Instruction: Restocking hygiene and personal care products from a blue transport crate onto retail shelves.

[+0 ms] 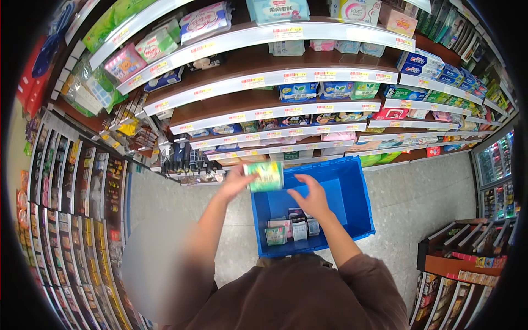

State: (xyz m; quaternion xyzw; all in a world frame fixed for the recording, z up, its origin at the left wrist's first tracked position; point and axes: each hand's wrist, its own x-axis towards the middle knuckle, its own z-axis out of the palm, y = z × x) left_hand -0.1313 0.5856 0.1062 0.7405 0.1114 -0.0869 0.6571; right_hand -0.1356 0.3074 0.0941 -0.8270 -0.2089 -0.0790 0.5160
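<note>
My left hand [236, 182] grips the left end of a green pack of sanitary pads [266, 179] with white and yellow patches; its print is blurred. The pack is held above the far left corner of a blue plastic crate [353, 192]. Over the crate's middle, my right hand [312, 198] has its thumb and fingers apart, close to the pack's right end but not touching it. Several small packs lie together in the crate's near left part, among them a green one [276, 236] and a white one [300, 230].
A curved-looking shelf unit [231, 118] with several tiers of soft packs stands ahead. Toothpaste boxes [421, 63] fill the shelves at right. Another shelf rack [66, 181] is at left, a drinks fridge [495, 170] at far right. Grey floor [429, 192] surrounds the crate.
</note>
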